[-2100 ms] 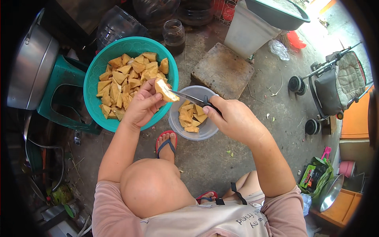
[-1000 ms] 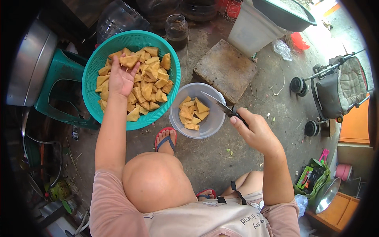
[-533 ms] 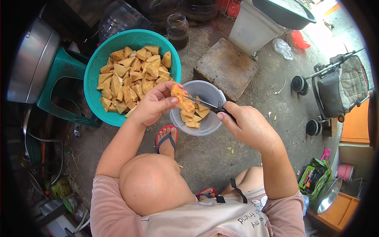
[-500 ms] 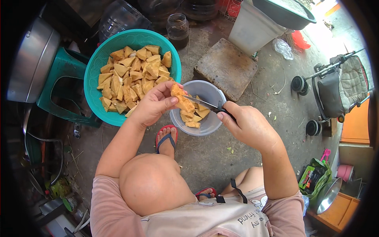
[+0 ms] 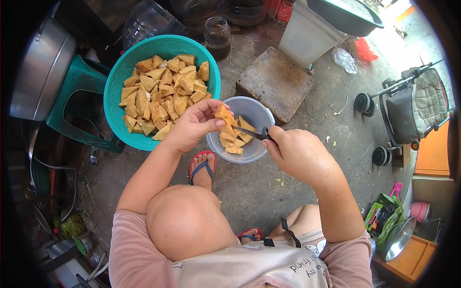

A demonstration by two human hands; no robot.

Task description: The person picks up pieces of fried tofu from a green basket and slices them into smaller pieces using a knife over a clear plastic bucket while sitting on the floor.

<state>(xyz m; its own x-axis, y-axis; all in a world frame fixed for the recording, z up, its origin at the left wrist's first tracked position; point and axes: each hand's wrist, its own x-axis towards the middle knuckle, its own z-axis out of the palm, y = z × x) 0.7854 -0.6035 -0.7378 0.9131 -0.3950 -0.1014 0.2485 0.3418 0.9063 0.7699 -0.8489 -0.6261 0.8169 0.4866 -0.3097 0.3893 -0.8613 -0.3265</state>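
My left hand [image 5: 194,124] is closed on a golden piece of fried tofu [image 5: 224,118], pinched between thumb and fingers above the near-left side of a translucent plastic tub [image 5: 263,109]. In my right hand [image 5: 300,152] is a knife [image 5: 249,133] with a black handle. Its blade points left, and the tip meets or passes behind the tofu; which one I cannot tell. Several cut tofu pieces [image 5: 234,150] lie inside the tub. To the left stands a green colander [image 5: 111,101] heaped with tofu wedges [image 5: 163,90].
A wooden block [image 5: 276,81] lies beyond the tub, with a white bin [image 5: 307,36] behind it. A jar of dark liquid [image 5: 217,37] stands by the colander. A green stool [image 5: 72,96] holds a metal pot [image 5: 43,72] at left. At right is a stroller [image 5: 408,105].
The tofu piece has shifted slightly right and is tilted differently. My right hand and the knife have moved a little, with the blade showing darker and turned at another angle.
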